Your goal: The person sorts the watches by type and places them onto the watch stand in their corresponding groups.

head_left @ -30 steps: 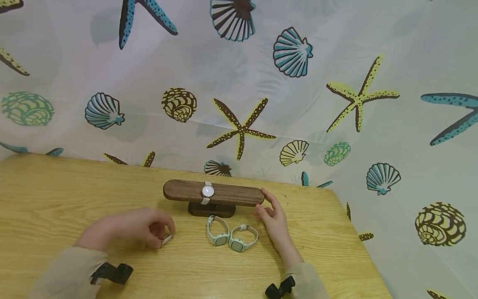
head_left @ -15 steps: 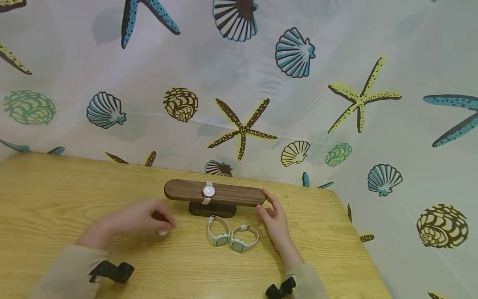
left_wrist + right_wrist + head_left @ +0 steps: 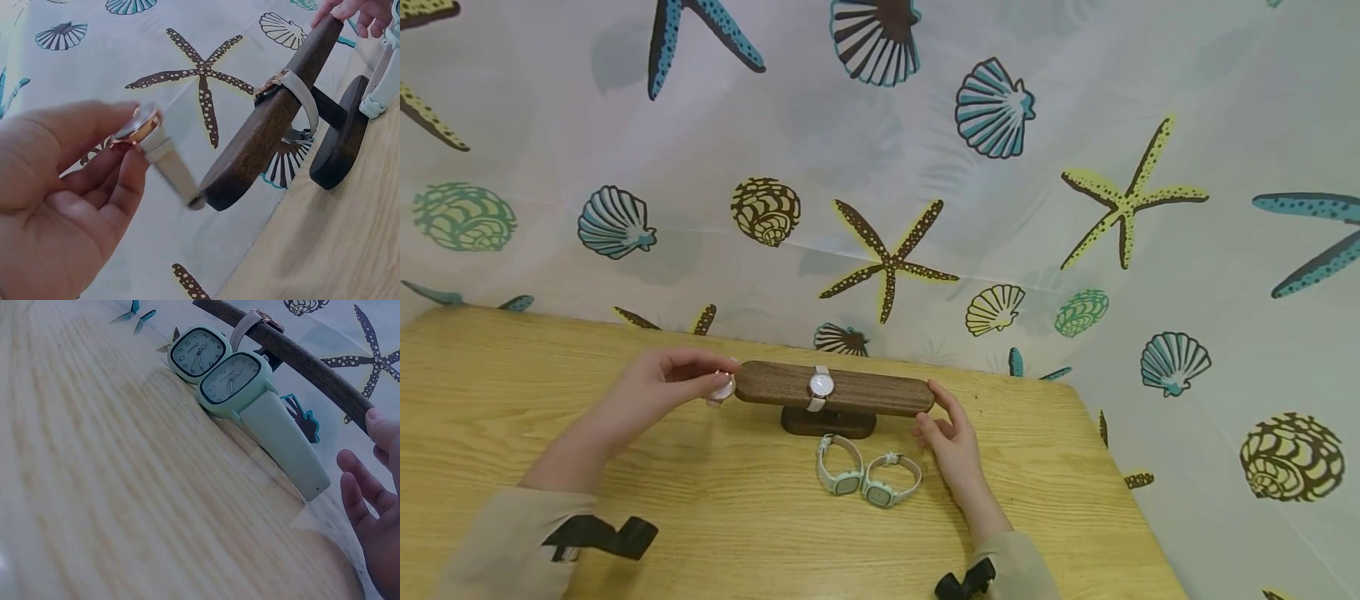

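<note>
Wooden stand (image 3: 835,388) on the desk (image 3: 490,400) carries one pale-strapped watch (image 3: 820,385) at its middle. At the stand's left end, the left hand (image 3: 658,385) pinches a rose-gold watch (image 3: 723,388) (strap dangling). The right hand (image 3: 951,442), fingers relaxed, touches the stand's right end. Two mint watches (image 3: 867,479) lie just before the stand.

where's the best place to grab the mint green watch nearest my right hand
Probably the strap loop of the mint green watch, pinched from above: it lies case-forward with the band arched up and open. Come from its right, since the second green watch touches its left.
</note>
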Demonstrator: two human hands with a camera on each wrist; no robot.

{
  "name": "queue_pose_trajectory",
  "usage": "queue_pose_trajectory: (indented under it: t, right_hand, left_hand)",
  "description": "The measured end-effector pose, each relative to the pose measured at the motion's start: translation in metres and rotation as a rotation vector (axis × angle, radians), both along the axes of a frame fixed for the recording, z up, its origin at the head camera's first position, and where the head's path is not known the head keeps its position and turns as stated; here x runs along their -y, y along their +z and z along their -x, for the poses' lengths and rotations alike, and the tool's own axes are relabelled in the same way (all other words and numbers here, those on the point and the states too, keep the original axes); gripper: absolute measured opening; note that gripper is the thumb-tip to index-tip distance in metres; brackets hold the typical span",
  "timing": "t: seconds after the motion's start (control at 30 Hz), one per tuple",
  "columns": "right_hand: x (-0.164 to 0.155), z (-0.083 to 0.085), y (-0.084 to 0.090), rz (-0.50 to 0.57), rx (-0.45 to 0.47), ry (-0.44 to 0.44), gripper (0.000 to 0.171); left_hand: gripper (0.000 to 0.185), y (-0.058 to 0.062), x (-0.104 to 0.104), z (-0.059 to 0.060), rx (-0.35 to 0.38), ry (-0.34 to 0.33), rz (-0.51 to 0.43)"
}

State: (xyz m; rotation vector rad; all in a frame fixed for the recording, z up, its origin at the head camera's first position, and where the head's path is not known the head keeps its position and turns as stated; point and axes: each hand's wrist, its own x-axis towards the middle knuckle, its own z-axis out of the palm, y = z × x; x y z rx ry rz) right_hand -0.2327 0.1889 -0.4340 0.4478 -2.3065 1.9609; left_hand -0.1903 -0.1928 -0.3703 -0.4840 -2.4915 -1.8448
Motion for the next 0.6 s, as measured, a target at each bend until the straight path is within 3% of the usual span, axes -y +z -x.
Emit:
queue_pose_trajectory:
  t: [0.1,0.2,0.4,0.6]
  right_hand:
    - [-0.004,0.007,-0.011,0.004,-0.016,-0.002,0.052]
    - [-0.004,0.006,-0.010,0.004,-0.017,0.000,0.052]
    - [-0.001,-0.001,0.001,0.001,-0.004,-0.002,0.051]
    - [0.000,-0.001,0.002,0.004,0.003,0.001,0.051]
  left_hand:
    - [0.043,-0.002,0.000,0.002,-0.007,0.086,0.004]
    - [0.047,-0.006,0.000,0.006,-0.030,0.129,0.020]
    - [0.047,-0.019,-0.009,0.014,-0.116,0.140,0.024]
    - [0.036,-0.026,-0.019,0.015,-0.117,0.138,0.024]
